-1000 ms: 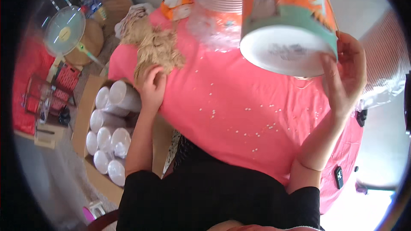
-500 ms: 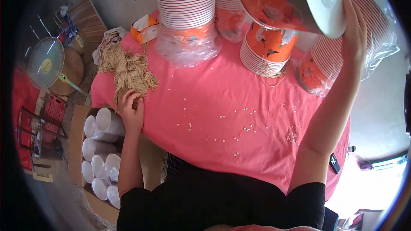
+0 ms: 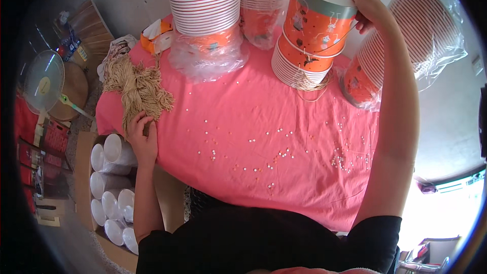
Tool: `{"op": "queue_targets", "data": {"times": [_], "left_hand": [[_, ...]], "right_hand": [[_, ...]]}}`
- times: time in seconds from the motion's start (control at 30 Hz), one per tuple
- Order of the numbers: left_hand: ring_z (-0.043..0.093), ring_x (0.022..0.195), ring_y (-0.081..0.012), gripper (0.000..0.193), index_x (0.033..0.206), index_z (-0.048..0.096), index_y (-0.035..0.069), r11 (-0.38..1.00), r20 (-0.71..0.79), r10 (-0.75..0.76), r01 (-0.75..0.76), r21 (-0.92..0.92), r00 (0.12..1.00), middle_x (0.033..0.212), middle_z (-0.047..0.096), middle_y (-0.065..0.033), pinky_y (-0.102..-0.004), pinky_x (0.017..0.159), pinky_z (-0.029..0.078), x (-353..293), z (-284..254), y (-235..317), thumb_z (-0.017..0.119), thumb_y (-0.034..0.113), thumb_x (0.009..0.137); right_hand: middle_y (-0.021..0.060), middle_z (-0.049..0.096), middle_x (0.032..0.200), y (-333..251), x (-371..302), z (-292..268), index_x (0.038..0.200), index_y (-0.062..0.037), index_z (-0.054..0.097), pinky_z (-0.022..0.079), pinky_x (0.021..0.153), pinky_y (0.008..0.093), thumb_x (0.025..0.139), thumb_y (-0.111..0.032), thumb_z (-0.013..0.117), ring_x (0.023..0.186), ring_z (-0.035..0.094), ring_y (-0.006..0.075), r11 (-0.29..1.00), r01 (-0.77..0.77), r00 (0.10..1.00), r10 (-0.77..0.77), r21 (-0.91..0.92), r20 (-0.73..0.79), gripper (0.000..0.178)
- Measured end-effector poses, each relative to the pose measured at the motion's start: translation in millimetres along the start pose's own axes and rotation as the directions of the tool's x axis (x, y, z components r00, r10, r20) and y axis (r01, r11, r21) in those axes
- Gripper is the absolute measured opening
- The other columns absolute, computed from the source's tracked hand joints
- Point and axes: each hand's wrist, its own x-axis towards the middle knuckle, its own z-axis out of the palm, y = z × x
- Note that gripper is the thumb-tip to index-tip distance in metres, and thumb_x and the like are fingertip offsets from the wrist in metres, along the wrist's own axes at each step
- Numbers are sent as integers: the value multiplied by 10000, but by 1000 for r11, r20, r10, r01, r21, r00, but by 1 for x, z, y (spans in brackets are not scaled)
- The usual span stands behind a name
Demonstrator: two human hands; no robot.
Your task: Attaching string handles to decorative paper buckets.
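Observation:
An orange paper bucket (image 3: pixel 324 25) with a grey band and printed figures stands upside down on a short stack of nested buckets (image 3: pixel 297 66) at the back right. My right hand (image 3: pixel 373 12) is at its upturned base, fingers bent over the edge. A thin cord handle crosses the bucket's side and runs up near those fingers. At the table's left edge, my left hand (image 3: pixel 142 134) has its fingers curled on the lower end of a bundle of tan cords (image 3: pixel 139 86). What lies under the fingertips is partly hidden.
Tall bucket stacks in clear plastic stand at the back (image 3: pixel 203 5) and right (image 3: pixel 406 35). Small white and orange dots (image 3: pixel 279 157) are scattered over the pink tablecloth (image 3: pixel 218 106). Left of the table, an open carton (image 3: pixel 83 172) holds wrapped white cups (image 3: pixel 104 185); a fan (image 3: pixel 44 86) stands beyond.
My right hand has brought the bucket down and left, turning it from tilted to upside down on the short stack. My left hand stays by the cords. The whole view has shifted slightly.

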Motion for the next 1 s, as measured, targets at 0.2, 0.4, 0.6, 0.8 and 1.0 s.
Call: {"op": "queue_targets", "data": {"times": [0.2,0.4,0.6,0.8,1.0], "left_hand": [[561,1111,-304,133,980,661,30,998,13,-46,47,-30,999,1180,609,-129,-393,979,426,0,1,2,635,74,856],[553,1124,-299,138,984,662,31,992,34,-115,117,-50,993,1188,608,-118,-388,989,416,0,3,-2,634,82,859],[537,1147,-304,151,999,668,38,997,25,-78,78,-20,997,1213,602,-116,-392,1003,399,6,2,6,635,91,861],[609,1041,-304,203,1033,666,39,956,-125,294,-290,47,948,1150,632,-108,-389,885,487,54,-5,70,669,54,831],[596,1084,-306,250,1105,635,29,785,-234,599,-619,-18,766,1162,626,-129,-388,907,482,185,-10,157,644,63,858]], "right_hand": [[109,531,608,17,14,2,864,1,527,499,354,364,931,-276,340,404,542,208,983,-143,981,155,-112,113,341],[123,522,619,39,17,22,872,-4,513,524,402,404,943,-310,318,426,551,231,981,-167,969,181,-96,166,369],[130,508,629,52,25,33,946,-19,485,517,401,415,952,-318,292,433,551,257,983,-141,974,159,-114,164,356],[153,523,701,50,27,34,1010,-22,459,522,404,432,950,-315,289,435,558,286,977,-158,956,188,-146,226,345],[188,541,836,52,17,31,1066,-21,435,526,409,430,947,-308,282,459,591,313,985,-130,970,151,-117,189,347]]}}
